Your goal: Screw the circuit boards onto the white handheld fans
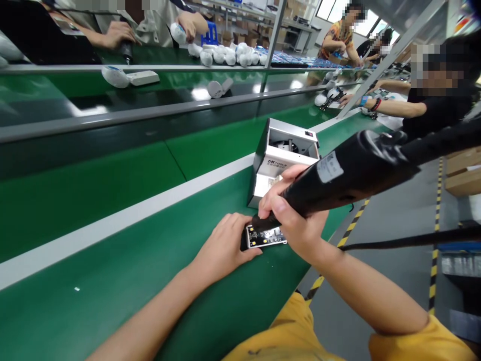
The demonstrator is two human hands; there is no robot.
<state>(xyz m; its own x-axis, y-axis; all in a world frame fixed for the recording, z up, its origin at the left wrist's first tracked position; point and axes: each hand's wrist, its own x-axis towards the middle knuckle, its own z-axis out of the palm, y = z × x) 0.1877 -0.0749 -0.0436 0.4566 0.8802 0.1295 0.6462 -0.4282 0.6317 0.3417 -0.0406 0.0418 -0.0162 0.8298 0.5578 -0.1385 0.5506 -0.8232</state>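
**We Hold a Small LED Board Under a Black Electric Screwdriver**

Our LED board (265,236), dotted with yellow chips, lies flat on the green surface (112,235), close to the near edge. Our left hand (221,245) has a closed grip over the board's left end, fingers on it. Our right hand (291,210) is clenched around the black electric screwdriver (349,175), whose nose comes down at the board's upper edge. A black cord (413,239) runs off to the right.

Just beyond the board, a silver 6K Tools unit (283,160) stands tilted on the surface. Past a grey rail (150,118), white bulbs (229,56) crowd the far belt near a co-worker's hands (188,25). To our right, another co-worker (436,100) in black works at the line.
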